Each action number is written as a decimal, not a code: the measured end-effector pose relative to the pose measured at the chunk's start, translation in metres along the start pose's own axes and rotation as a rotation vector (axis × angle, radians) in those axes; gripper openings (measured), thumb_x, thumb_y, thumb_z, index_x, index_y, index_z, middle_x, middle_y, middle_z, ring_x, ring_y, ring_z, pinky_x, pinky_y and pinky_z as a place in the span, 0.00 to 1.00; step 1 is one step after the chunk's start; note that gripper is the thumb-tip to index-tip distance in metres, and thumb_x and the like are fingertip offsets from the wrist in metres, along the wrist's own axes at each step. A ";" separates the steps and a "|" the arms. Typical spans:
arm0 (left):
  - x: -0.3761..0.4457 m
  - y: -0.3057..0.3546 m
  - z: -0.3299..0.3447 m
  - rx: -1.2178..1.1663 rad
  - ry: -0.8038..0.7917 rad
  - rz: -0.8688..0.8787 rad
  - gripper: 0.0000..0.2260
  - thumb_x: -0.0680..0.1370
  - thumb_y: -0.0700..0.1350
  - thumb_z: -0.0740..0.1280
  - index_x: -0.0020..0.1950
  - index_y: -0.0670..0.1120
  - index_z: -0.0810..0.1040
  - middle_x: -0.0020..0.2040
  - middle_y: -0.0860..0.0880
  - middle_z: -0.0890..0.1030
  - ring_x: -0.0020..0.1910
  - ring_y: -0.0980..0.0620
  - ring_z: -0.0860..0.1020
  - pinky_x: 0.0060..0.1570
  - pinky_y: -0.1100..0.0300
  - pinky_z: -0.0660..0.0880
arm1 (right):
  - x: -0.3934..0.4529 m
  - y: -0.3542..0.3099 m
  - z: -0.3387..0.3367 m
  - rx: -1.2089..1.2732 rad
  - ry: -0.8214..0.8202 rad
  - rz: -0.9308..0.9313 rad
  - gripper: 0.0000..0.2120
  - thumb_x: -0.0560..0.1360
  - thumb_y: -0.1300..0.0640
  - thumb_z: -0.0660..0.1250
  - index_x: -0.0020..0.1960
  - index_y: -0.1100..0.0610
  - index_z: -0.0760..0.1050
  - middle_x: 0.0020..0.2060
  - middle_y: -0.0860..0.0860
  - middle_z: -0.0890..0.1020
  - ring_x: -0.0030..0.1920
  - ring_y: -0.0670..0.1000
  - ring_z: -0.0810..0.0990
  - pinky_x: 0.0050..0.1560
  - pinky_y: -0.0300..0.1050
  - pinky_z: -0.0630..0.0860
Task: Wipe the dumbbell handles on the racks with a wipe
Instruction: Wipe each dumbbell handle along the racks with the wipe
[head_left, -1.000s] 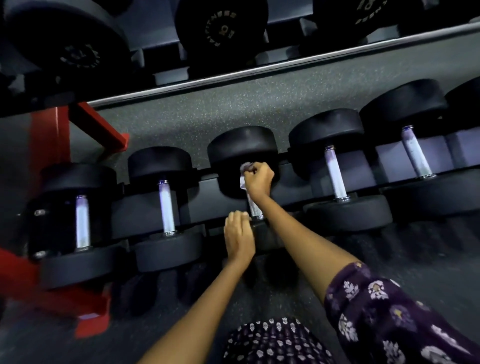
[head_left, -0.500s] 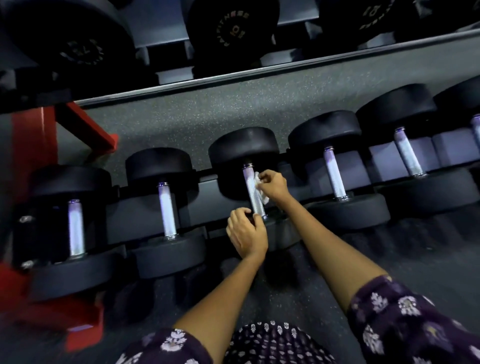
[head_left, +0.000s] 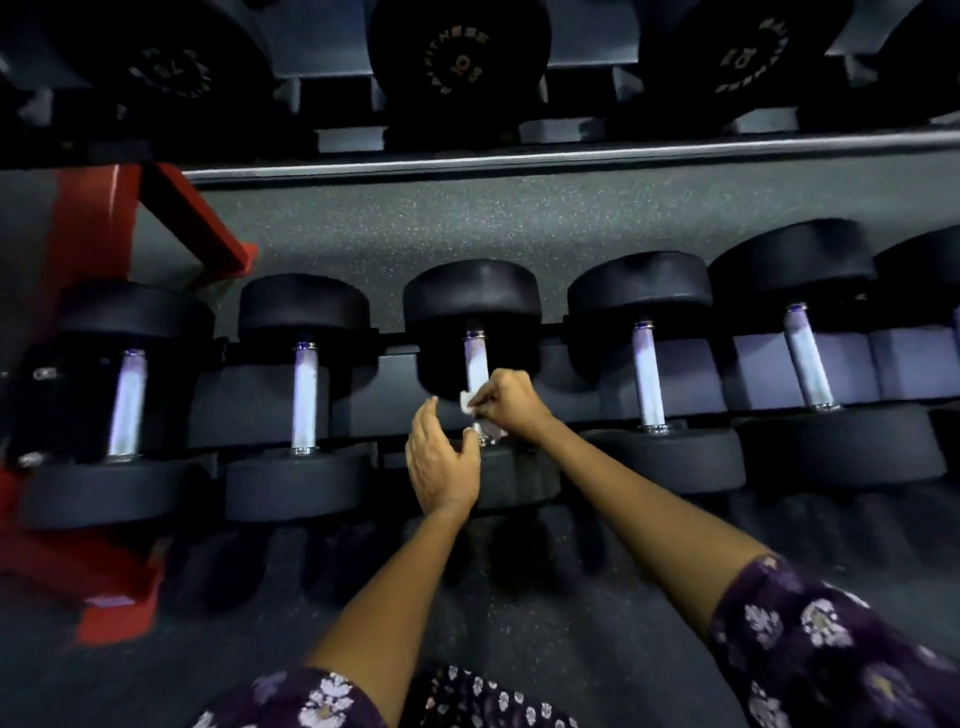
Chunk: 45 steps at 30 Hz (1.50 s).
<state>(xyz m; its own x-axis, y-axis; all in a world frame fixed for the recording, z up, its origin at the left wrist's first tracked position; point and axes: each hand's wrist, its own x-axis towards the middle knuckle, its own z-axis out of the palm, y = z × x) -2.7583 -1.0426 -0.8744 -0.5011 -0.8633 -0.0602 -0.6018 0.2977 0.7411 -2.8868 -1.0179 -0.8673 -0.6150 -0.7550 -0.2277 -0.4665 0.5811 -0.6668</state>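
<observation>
A row of black dumbbells lies on the lower rack (head_left: 395, 374), each with a pale metal handle. My right hand (head_left: 509, 400) pinches a small white wipe (head_left: 470, 408) against the lower part of the middle dumbbell's handle (head_left: 475, 358). My left hand (head_left: 441, 462) hovers just left of that handle's near end with its fingers loosely spread, holding nothing. The near head of the middle dumbbell (head_left: 514, 478) is partly hidden behind both hands.
Neighbouring handles stand to the left (head_left: 304, 397) and right (head_left: 647, 376). An upper shelf (head_left: 571, 150) carries larger black dumbbells. A red rack frame (head_left: 88, 244) stands at the left. Speckled dark floor lies behind and below the rack.
My right hand slid the wipe down the middle handle from its far end to its near end. My left hand let go of the dumbbell's near end and opened.
</observation>
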 end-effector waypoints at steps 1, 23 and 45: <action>0.000 0.000 0.002 -0.002 0.008 -0.020 0.26 0.77 0.41 0.68 0.73 0.40 0.66 0.72 0.43 0.69 0.70 0.44 0.68 0.69 0.52 0.61 | 0.006 0.002 -0.003 0.028 0.033 0.004 0.07 0.71 0.62 0.71 0.46 0.64 0.83 0.44 0.63 0.83 0.46 0.56 0.82 0.33 0.30 0.64; -0.005 -0.020 0.005 0.608 -0.247 1.371 0.27 0.75 0.59 0.56 0.61 0.41 0.80 0.61 0.42 0.80 0.62 0.42 0.77 0.69 0.49 0.61 | 0.035 0.001 -0.031 -0.128 0.022 -0.193 0.07 0.71 0.63 0.71 0.48 0.65 0.83 0.41 0.59 0.82 0.48 0.58 0.80 0.36 0.24 0.62; -0.002 -0.021 0.006 0.648 -0.145 1.490 0.22 0.79 0.53 0.57 0.63 0.40 0.79 0.64 0.43 0.78 0.67 0.40 0.73 0.71 0.48 0.61 | 0.028 0.026 -0.028 -0.088 -0.096 -0.336 0.07 0.69 0.63 0.73 0.46 0.65 0.83 0.38 0.59 0.81 0.39 0.53 0.79 0.37 0.28 0.64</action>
<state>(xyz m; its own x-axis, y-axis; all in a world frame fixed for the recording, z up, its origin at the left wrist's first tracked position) -2.7481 -1.0446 -0.8942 -0.8740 0.3609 0.3253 0.3138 0.9304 -0.1892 -2.9339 -1.0157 -0.8716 -0.3574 -0.9310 -0.0740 -0.6881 0.3160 -0.6532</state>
